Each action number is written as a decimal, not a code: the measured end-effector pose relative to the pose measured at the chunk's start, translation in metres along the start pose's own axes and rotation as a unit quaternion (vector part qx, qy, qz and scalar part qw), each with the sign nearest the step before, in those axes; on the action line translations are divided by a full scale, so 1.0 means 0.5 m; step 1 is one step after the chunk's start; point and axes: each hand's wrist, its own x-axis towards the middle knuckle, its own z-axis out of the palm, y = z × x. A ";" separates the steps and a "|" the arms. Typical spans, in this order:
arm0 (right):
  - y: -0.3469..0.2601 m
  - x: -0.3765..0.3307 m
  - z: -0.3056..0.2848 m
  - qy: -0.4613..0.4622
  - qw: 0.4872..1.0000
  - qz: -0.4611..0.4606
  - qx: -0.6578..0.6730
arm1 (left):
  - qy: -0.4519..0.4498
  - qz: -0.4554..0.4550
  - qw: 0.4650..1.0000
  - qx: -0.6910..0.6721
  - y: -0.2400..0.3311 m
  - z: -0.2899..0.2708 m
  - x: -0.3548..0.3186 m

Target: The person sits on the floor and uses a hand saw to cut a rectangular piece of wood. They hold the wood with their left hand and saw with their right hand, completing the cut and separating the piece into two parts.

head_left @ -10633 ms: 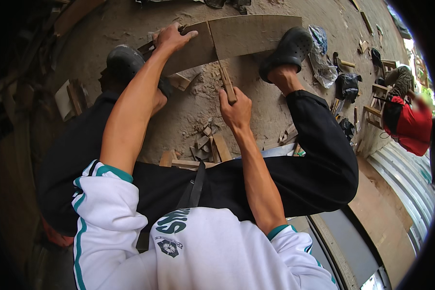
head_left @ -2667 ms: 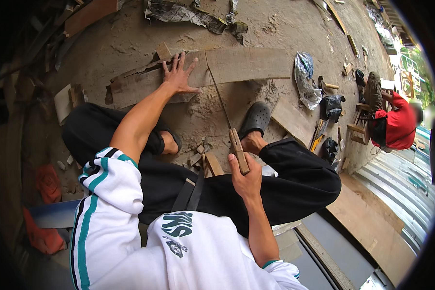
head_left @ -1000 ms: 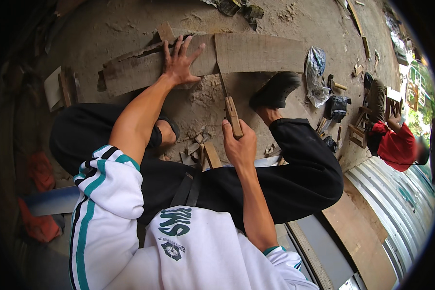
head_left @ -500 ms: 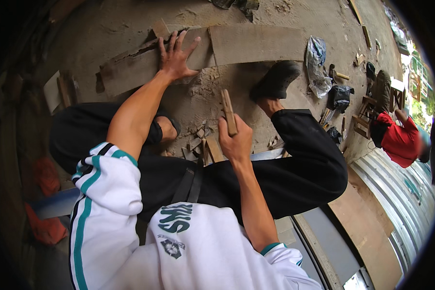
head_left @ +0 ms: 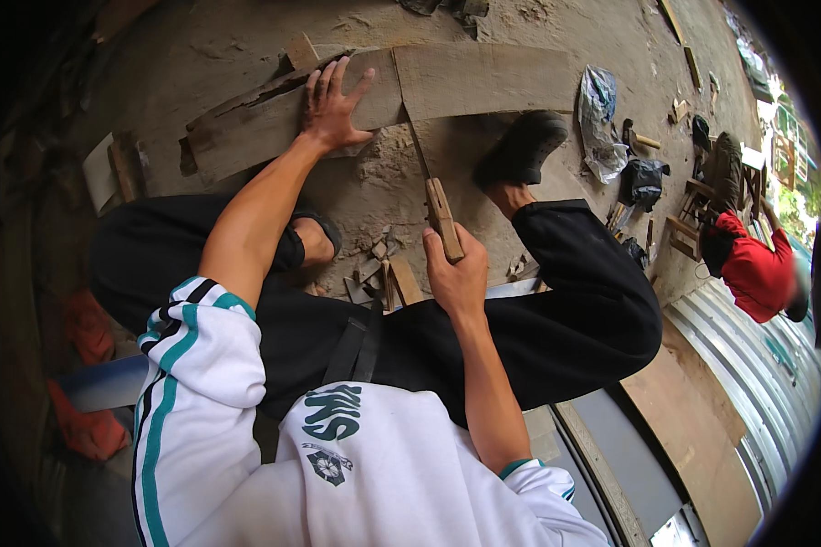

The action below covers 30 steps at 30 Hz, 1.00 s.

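Note:
A long, flat wooden board (head_left: 483,80) lies across the ground ahead of me, its left part split and ragged along the far edge. My left hand (head_left: 334,117) rests on the board with its fingers spread. Wrapped round the wooden handle of a handsaw (head_left: 441,214) is my right hand (head_left: 462,272), between my knees. The saw's thin blade is seen nearly edge-on. It runs away from the handle to a narrow cut line across the board, just right of my left hand. How deep the cut goes cannot be made out.
My sandalled foot (head_left: 524,150) is by the board's near edge. Wood scraps (head_left: 374,273) lie between my legs. On the right are a plastic bag (head_left: 599,123), a hammer (head_left: 646,142) and a black bag (head_left: 643,185). Farther right, a person in red (head_left: 753,269) bends near corrugated metal sheets (head_left: 748,365).
My right hand has drawn the saw back toward me and slightly right, exposing more blade this side of the board. My left hand stays on the board. The person in red has shifted slightly.

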 end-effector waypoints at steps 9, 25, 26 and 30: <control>-0.032 -0.091 -0.028 0.022 0.998 -0.026 -0.049 | -0.037 -0.017 0.998 0.044 0.005 -0.006 -0.003; -0.017 -0.022 -0.027 0.012 0.999 -0.031 -0.041 | -0.008 0.001 1.000 0.024 -0.011 0.004 -0.004; -0.008 -0.011 -0.022 0.017 0.999 -0.026 -0.027 | -0.010 -0.003 1.000 0.024 -0.008 0.004 -0.001; 0.061 0.062 0.030 0.026 0.999 -0.034 -0.017 | 0.009 0.006 1.000 0.020 -0.007 0.002 0.009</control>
